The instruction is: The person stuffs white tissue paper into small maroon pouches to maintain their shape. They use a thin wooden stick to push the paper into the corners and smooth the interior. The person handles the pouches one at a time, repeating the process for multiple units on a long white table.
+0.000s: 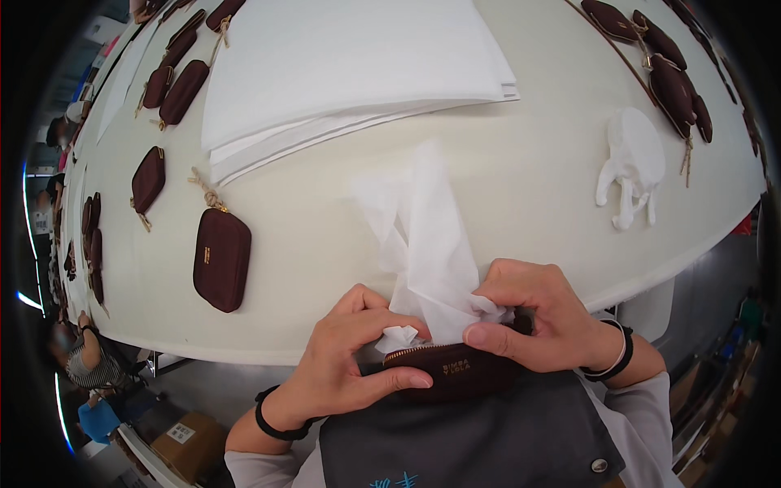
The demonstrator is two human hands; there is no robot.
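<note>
Close to my body, at the table's near edge, I hold a dark maroon zip pouch (439,374) with its gold-toothed zip undone. White tissue paper (435,252) is partly inside its mouth, and a long loose end sticks up over the table. My left hand (354,358) grips the pouch's left side, thumb on the front and fingers by the opening. My right hand (533,317) pinches the tissue at the right of the mouth, its thumb against the pouch's rim. The pouch's inside is hidden by the tissue and my fingers.
A stack of large white sheets (350,73) lies ahead. One maroon pouch with a cord pull (222,259) rests to the left, with several more beyond. More pouches (671,89) lie at the far right, near a crumpled white glove (633,163). A cardboard box (189,446) stands at the lower left.
</note>
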